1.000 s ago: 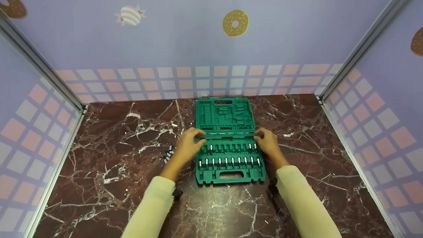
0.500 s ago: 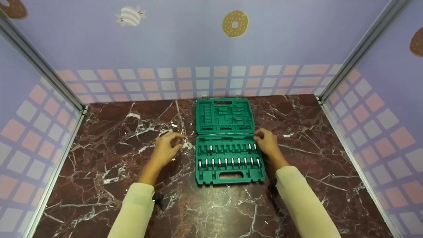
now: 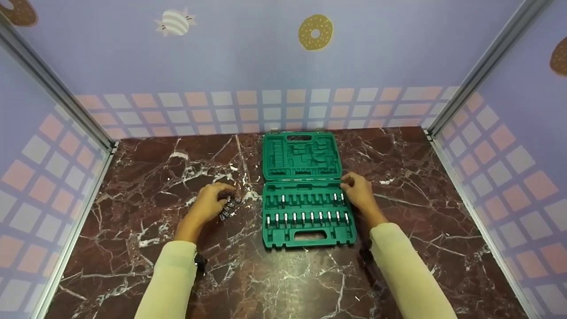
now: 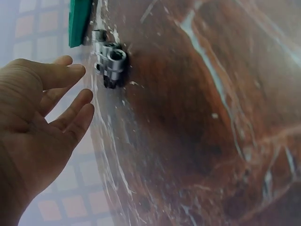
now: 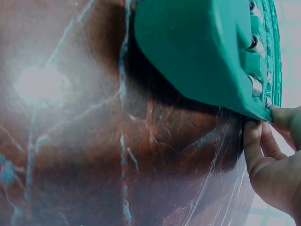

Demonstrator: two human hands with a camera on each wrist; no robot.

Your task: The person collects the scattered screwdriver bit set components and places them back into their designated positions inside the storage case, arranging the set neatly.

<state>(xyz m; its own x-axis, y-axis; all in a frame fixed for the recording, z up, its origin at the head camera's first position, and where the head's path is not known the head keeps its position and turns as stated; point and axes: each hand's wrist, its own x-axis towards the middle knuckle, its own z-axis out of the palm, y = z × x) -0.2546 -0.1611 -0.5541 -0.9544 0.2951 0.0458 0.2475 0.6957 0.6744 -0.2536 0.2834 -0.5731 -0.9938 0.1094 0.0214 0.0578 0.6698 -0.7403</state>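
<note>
An opened green socket case [image 3: 308, 243] lies on the marbled table, with its lid towards the back wall. Metal sockets [image 3: 312, 216] fill its front row, and a few stand in the row behind. At the case's right edge, my right hand [image 3: 359, 192] pinches the rim near the hinge, thumb [image 5: 282, 117] on top and fingers against the side. To the left of the case, my left hand [image 3: 206, 204] hovers with relaxed fingers beside a small cluster of loose sockets [image 4: 114, 63]. Nothing sits between its thumb and fingertips in the left wrist view.
A patterned back wall [image 3: 248, 53] and two side walls [image 3: 509, 146] enclose the table [image 3: 283, 283]. The lid [image 3: 302, 153] reaches close to the back wall. White specks and veins mark the table's surface.
My left hand has moved left from the case's edge to the loose sockets, dropping slightly nearer me at the end. The right hand and the case have stayed in place.
</note>
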